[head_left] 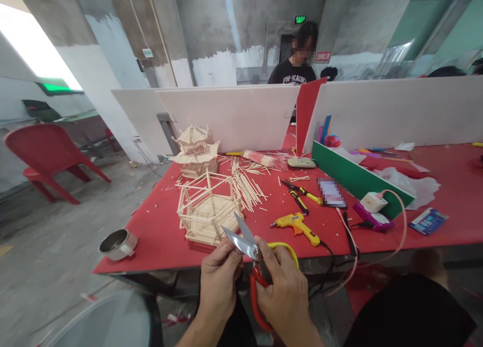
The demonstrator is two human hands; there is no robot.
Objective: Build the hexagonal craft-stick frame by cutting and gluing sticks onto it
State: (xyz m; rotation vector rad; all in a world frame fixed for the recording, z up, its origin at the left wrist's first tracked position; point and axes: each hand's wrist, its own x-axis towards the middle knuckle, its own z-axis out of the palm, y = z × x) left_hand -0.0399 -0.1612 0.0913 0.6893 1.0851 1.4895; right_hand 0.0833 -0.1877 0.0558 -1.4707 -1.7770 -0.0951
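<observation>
Close before the chest, at the near edge of the red table (158, 236), both hands were raised together. The right hand (283, 291) was clamped on the scissors (241, 242), its fingers through the red and yellow plastic loops, with the two steel blades standing apart and pointing up to the left. The left hand (219, 281) had its fingertips drawn together, touching the lower blade; whether something thin was pinched between them, I could not tell.

Just behind the blades stood a six-sided frame (207, 211) built of pale, thin wooden sticks, open on top with a layered base. It partly blocked the view of the table behind it. To the left, near the table corner, was a round metal bowl (116, 244), shiny inside. To the right lay a yellow glue gun (298, 226) with a black cable, and behind it a pair of pliers (300, 193) with yellow and black handles.

Farther back, loose sticks (247, 188) were spread in a rough fan. Beside them stood a finished stick tower (194, 153) with two spiky roofs. A green board (354, 178) stood slanted on the right.

White boards (234, 115), flat and smooth, closed the far side of the table. Behind them a person (294, 67) in a black shirt was visible only above the chest. On the far left stood a red plastic chair (45, 155) on the grey concrete floor.
</observation>
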